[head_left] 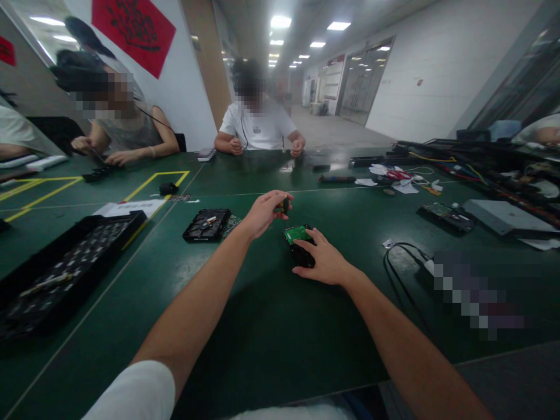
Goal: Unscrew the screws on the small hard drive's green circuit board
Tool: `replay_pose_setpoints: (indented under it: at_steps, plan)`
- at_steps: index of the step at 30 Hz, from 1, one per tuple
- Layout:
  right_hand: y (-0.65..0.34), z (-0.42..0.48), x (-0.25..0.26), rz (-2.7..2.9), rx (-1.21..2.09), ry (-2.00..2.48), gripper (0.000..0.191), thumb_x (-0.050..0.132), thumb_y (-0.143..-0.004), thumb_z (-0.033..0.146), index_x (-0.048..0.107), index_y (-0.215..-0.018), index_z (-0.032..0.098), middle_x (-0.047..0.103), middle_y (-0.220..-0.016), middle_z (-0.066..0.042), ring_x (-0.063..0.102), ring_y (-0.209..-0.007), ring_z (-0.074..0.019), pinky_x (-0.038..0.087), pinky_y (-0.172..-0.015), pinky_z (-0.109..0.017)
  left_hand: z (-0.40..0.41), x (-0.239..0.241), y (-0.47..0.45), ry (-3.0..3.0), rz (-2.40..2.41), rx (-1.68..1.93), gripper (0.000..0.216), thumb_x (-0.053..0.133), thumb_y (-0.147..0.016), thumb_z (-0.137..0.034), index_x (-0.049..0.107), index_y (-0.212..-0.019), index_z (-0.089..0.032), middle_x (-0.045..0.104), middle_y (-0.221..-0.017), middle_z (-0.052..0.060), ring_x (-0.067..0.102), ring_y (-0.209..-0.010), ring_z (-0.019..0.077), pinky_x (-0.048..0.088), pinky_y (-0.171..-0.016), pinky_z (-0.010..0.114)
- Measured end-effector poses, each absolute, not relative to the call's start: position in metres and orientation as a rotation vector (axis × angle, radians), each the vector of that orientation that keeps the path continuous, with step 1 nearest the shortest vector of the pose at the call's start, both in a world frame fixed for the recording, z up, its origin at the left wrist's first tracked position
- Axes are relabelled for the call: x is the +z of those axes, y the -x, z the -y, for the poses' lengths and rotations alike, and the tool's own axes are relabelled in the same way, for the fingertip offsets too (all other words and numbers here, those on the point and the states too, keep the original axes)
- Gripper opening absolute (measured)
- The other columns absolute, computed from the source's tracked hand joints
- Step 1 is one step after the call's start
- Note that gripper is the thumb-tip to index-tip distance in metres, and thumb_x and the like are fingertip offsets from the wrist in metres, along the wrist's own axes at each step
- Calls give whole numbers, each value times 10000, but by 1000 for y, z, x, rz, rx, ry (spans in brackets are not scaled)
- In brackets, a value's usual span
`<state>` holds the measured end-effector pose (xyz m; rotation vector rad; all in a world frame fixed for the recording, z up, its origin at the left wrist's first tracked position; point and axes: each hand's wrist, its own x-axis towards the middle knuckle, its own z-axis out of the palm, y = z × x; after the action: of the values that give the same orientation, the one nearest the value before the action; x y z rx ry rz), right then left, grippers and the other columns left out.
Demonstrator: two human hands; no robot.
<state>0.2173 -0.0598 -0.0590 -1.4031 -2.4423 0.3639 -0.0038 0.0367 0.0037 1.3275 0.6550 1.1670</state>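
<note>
A small black hard drive (299, 245) with a green circuit board (296, 234) on top lies on the green table (271, 326). My right hand (321, 261) rests on its near right side, fingers wrapped along its edge. My left hand (262, 213) hovers just above and left of the drive, fingers pinched round a small screwdriver (284, 205) with a black and yellow handle, held upright over the board.
A second black drive (206, 224) lies to the left, a black tray (56, 268) at the near left. A black cable (405, 268) coils at the right, beyond it another drive (445, 214), a grey box (503, 216) and tangled cables. Two people sit at the far side.
</note>
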Motion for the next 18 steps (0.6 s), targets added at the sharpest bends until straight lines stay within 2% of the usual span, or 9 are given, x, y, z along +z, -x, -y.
replay_pose_setpoints:
  at_steps: [8,15,18]
  plan:
    - [-217,61,-57,2453,351,1425,918,668,-808,777,485,-1544,259,296,-1661,-163,199,-1566,-435,263,-1244,-606,-33,6,2,-1377,-695,1212,296,783,-826,-370,626,-960,-159,717,-952,93,692,-893,193,509,-586,225]
    - [-217,60,-60,2441,352,1409,899,680,-809,765,494,-1537,272,295,-1666,-144,197,-1564,-437,267,-1237,-622,-33,8,3,-1354,-655,1157,279,657,-901,-402,717,-1015,-154,685,-997,92,676,-902,188,527,-584,234]
    - [-217,60,-61,2443,353,1399,894,686,-807,763,502,-1531,272,301,-1662,-145,205,-1560,-438,263,-1239,-622,-33,9,3,-1350,-669,1169,281,694,-883,-410,705,-987,-149,683,-996,92,671,-901,189,555,-602,251]
